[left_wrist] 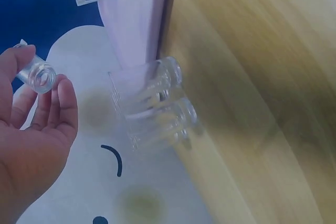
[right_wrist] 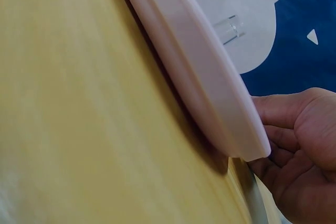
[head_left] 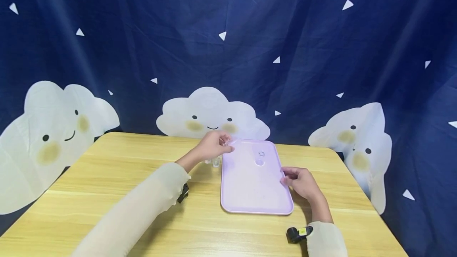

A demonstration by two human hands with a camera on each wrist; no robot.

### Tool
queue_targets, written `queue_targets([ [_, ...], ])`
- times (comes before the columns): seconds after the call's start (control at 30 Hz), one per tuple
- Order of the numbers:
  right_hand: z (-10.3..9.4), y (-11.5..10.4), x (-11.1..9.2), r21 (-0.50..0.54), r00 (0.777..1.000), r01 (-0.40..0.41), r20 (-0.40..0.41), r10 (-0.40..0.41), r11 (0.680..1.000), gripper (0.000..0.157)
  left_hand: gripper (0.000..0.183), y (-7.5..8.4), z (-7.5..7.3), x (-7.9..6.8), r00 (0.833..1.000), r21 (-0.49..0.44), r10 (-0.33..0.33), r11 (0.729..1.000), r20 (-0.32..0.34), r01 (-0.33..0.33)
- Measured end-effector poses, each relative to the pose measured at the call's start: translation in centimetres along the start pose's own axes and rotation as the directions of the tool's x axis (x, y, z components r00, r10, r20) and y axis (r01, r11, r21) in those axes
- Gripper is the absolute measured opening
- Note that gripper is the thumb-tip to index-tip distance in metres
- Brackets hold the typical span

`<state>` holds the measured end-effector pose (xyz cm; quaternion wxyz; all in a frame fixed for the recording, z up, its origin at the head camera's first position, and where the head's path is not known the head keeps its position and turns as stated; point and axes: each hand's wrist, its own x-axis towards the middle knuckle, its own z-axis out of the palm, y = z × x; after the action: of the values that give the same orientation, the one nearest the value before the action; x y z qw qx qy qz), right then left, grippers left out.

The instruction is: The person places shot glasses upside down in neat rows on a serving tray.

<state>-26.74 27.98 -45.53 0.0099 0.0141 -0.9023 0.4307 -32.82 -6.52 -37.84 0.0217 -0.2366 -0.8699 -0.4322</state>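
My left hand [head_left: 211,146] pinches a small clear shot glass [left_wrist: 41,76] between thumb and fingers, above the far left corner of a lilac tray [head_left: 254,193]. The glass is tilted, its round end toward the left wrist camera. Another clear glass [head_left: 260,162] stands on the tray's far half. Just left of the tray, partly hidden behind the left hand and wrist, several clear glasses [left_wrist: 152,121] stand close together on the table. At the tray's right edge my right hand [head_left: 302,182] grips the rim, thumb on the upper side and the other fingers lower.
The tray lies on a light wood-grain table [head_left: 171,225] with rounded far corners. Behind it hangs a dark blue curtain [head_left: 185,31] printed with smiling clouds and white triangles. A black wrist camera [head_left: 298,234] sits on the right wrist, low over the table.
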Motion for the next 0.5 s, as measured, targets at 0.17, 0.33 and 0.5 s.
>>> queue_targets([
  [0.17,0.1,0.2,0.2,-0.009,1.000,0.006,-0.005,-0.006,1.000,0.039,0.029,0.1,0.7,1.2,1.000,0.030,-0.012,0.999,0.007,0.012],
  [0.33,0.1,0.2,0.2,-0.004,1.000,-0.005,0.002,0.005,1.000,0.039,0.024,0.4,1.4,2.4,1.000,0.045,-0.020,0.999,-0.012,0.021],
  [0.5,0.0,0.1,0.2,-0.001,1.000,-0.010,0.002,0.010,1.000,0.039,0.028,0.8,2.1,3.2,0.998,0.043,-0.019,0.999,-0.053,0.021],
])
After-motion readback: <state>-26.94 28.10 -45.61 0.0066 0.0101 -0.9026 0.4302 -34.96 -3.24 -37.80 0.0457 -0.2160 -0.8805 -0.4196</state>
